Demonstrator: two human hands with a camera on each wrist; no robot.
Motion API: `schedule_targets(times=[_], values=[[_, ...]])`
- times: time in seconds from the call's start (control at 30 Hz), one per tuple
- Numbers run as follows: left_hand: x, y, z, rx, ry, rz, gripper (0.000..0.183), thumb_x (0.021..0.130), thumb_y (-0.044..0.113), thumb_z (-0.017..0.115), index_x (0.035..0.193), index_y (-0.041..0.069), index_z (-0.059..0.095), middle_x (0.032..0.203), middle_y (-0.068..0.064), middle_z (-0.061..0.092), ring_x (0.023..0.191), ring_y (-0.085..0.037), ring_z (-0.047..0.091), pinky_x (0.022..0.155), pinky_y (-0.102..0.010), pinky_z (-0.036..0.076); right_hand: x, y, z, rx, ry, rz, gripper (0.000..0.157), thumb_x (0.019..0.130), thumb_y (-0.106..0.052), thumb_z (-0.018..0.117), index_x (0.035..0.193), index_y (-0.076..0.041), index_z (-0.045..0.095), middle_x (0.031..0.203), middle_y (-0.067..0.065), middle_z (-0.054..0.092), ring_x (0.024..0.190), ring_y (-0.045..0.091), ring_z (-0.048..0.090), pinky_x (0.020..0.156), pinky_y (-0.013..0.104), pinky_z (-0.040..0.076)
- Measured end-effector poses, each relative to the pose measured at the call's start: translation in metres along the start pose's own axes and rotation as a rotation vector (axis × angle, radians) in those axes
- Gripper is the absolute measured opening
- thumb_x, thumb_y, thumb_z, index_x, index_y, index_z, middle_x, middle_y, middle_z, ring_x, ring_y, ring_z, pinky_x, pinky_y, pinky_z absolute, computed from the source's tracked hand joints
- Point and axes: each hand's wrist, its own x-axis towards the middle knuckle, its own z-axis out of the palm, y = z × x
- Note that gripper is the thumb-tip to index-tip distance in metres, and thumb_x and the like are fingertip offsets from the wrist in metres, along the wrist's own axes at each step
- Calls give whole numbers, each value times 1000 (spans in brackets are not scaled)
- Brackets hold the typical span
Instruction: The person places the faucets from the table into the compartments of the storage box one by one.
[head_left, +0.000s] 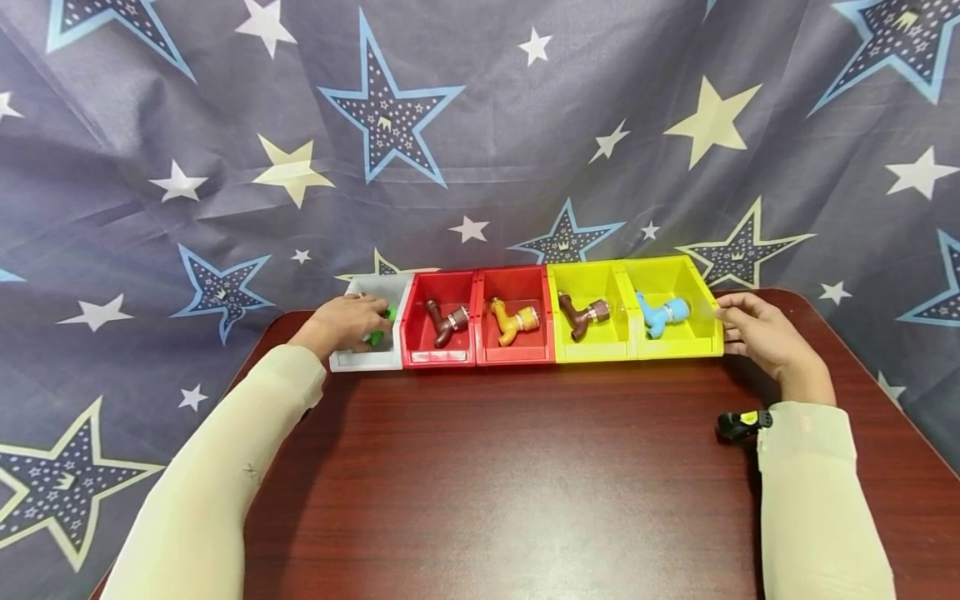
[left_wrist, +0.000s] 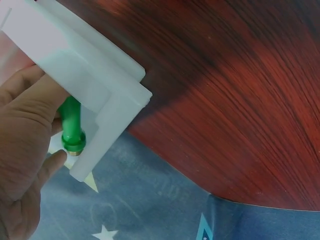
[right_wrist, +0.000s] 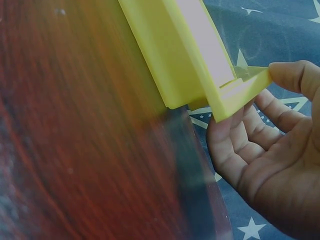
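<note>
At the left end of a row of joined bins, my left hand [head_left: 348,323] reaches into the white bin [head_left: 367,362]. Its fingers are around a green tap [left_wrist: 73,125], whose body they partly hide. At the other end, my right hand [head_left: 776,337] grips the side of the outermost yellow bin [right_wrist: 187,65], thumb on the rim and fingers against the outside. That bin contains a light blue tap [head_left: 663,315]. Between the two ends lie a brown tap [head_left: 446,322] and a yellow tap [head_left: 513,321] in red bins, and another brown tap [head_left: 581,315] in a yellow bin.
The bins stand along the far edge of a dark red wooden table [head_left: 525,483]. Behind it hangs a grey curtain [head_left: 480,200] printed with stars. A black strap device [head_left: 742,425] is on my right wrist.
</note>
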Motion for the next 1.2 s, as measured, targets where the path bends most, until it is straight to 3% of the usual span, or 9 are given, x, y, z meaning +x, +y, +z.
schedule_targets(times=[0.57,0.97,1.2], values=[[-1,2,1,-48,-134,-66,36,84,14,84,114,31,71,113,-5,59,112,-28,62,90,-50,47,0,-1,4,-7,3,-1,22,109,-25,47,125,-10,45,103,-6,56,83,12,63,75,28,57],[-7,7,2,-29,-89,-79,32,85,16,83,113,27,70,110,-6,61,112,-30,61,89,-50,47,2,-2,5,-12,4,8,20,109,-25,48,123,-12,46,101,-5,57,82,13,62,75,29,57],[-6,11,-4,-2,-78,-68,26,89,20,80,113,24,71,108,-8,62,108,-31,61,87,-50,47,-2,-6,3,-54,0,-5,26,110,-25,45,127,-5,44,100,-3,56,80,12,63,73,28,57]])
